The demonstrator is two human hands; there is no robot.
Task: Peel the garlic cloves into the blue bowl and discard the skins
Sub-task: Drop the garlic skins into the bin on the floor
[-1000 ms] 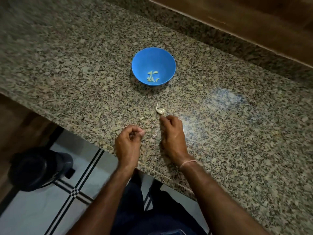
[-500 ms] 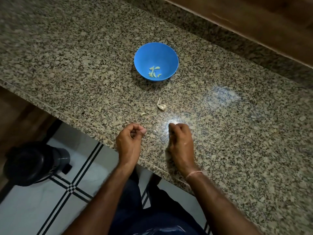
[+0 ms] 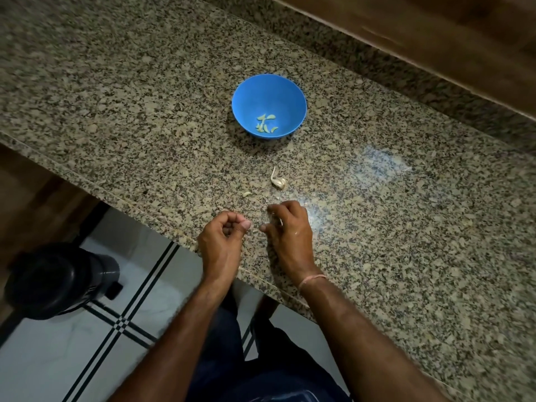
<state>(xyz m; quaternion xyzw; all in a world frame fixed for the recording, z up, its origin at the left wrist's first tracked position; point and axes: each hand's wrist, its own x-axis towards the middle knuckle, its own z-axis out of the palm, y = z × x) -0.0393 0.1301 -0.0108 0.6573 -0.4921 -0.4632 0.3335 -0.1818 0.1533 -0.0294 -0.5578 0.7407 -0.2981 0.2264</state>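
On the striped floor tiles to your left stands a round black bin [image 3: 58,282]. Your left hand [image 3: 222,242] hangs over the near edge of the speckled granite counter [image 3: 130,111], fingers curled into a loose fist with the thumb tip on the forefinger; I cannot tell what it holds. The smooth blue bowl [image 3: 300,103] sits mid-counter with pale peeled cloves [image 3: 266,123] inside. An unpeeled clove [image 3: 278,181] with a curling papery tail lies between the bowl and the near edge. Your right hand [image 3: 290,230] arches just beside it, bent fingertips on the stone; a pinch isn't clear.
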